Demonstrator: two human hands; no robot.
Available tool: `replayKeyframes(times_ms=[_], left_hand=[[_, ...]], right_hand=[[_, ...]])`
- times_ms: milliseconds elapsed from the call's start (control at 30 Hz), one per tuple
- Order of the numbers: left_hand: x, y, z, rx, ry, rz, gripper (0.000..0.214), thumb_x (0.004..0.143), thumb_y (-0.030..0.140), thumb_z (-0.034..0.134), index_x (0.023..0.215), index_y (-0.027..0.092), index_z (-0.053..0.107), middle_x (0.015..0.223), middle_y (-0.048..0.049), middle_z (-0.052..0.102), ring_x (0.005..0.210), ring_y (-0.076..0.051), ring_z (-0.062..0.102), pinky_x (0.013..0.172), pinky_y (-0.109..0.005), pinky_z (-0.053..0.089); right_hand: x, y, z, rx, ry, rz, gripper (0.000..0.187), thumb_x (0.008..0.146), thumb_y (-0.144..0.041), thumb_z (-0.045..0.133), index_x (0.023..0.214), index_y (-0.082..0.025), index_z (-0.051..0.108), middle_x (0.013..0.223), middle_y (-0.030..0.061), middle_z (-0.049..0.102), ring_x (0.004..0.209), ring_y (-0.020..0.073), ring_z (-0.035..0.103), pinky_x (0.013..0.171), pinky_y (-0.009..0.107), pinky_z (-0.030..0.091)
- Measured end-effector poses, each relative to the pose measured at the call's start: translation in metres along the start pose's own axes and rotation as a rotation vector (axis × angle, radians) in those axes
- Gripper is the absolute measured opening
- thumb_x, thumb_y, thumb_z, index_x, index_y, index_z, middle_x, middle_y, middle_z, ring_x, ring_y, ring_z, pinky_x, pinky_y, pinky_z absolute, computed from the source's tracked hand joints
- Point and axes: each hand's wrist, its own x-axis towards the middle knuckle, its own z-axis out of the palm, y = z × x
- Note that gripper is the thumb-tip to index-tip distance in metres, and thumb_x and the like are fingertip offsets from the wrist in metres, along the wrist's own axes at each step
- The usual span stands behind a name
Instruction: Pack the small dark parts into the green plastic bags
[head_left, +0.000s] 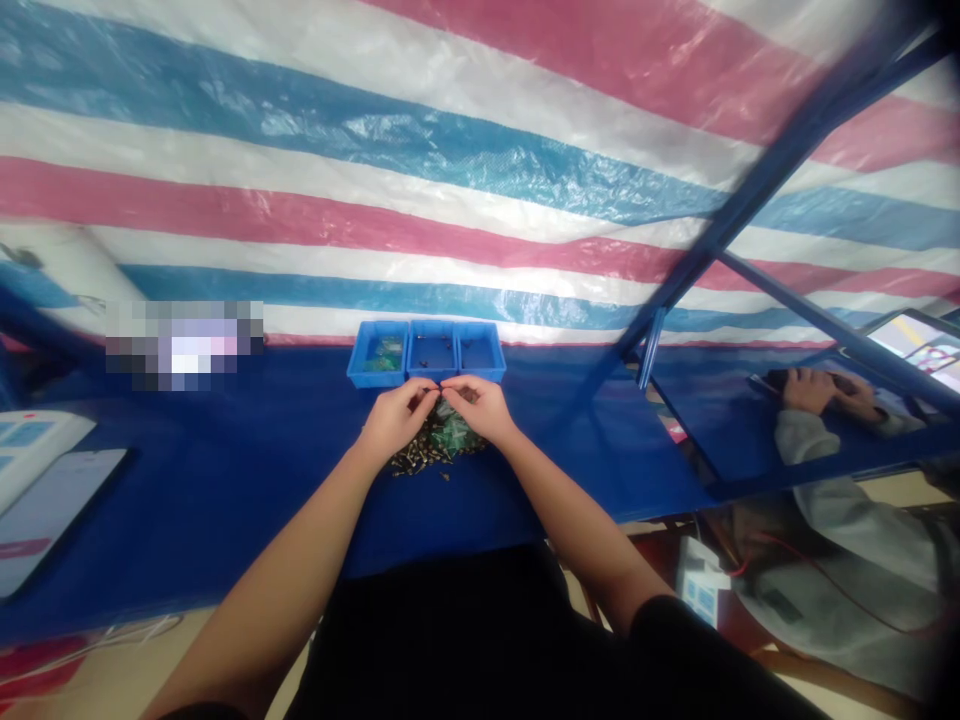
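Over a pile of small brass-and-dark metal parts [420, 452], my left hand [399, 412] and my right hand [480, 408] meet fingertip to fingertip. Both are closed in a pinch, around a tiny dark piece too small to name. Green-tinted clear plastic pieces [454, 434] lie on the right of the pile, beneath my right hand. Just beyond my fingers stand three joined blue bins. The left bin [361, 374] has greenish clear pieces in it. A few small dark parts lie in the middle bin [433, 367] and in the right bin [484, 358].
A blue table [247, 480] spans the view, with a phone [60, 510] and a white device [37, 445] at left. Blue metal frame bars [679, 275] rise at right. Past them, a co-worker's hands [817, 392] rest at the table. A striped sheet [450, 190] hangs behind.
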Motion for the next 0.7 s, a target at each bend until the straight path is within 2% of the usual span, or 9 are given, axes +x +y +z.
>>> replayKeyframes(times_ms=[133,367,600,700], left_hand=[[0.0000,0.0008,-0.0001,0.004,0.006,0.001,0.026,0.093,0.043,0.051,0.097,0.022,0.065,0.082,0.0002,0.069,0.068,-0.013,0.062,0.065,-0.022,0.045],[0.0004,0.0014,-0.0005,-0.003,0.055,0.020,0.027,0.093,0.043,0.052,0.100,0.021,0.066,0.068,0.0028,0.063,0.060,-0.010,0.057,0.063,-0.020,0.044],[0.0001,-0.0003,0.0000,0.007,0.021,0.004,0.028,0.093,0.044,0.050,0.097,0.021,0.066,0.084,-0.0003,0.070,0.068,-0.012,0.063,0.065,-0.021,0.046],[-0.0002,0.0001,0.0007,-0.009,0.035,0.002,0.028,0.092,0.044,0.052,0.102,0.021,0.065,0.078,0.0007,0.068,0.066,-0.012,0.062,0.067,-0.021,0.047]], right_hand=[[-0.0004,0.0013,0.0006,-0.005,0.009,-0.009,0.024,0.080,-0.037,0.067,0.096,-0.020,0.073,0.088,0.0044,0.073,0.074,0.0155,0.067,0.069,0.028,0.054],[0.0008,0.0023,0.0005,0.001,0.012,-0.016,0.025,0.079,-0.038,0.068,0.094,-0.018,0.073,0.087,0.0051,0.074,0.071,0.0148,0.067,0.067,0.028,0.054],[0.0000,0.0005,0.0000,0.009,0.017,-0.020,0.026,0.079,-0.039,0.069,0.095,-0.019,0.073,0.086,0.0052,0.073,0.072,0.0150,0.067,0.066,0.027,0.054],[0.0002,0.0004,-0.0003,0.008,0.023,-0.019,0.027,0.079,-0.039,0.069,0.095,-0.018,0.073,0.086,0.0052,0.073,0.072,0.0149,0.067,0.066,0.027,0.054]])
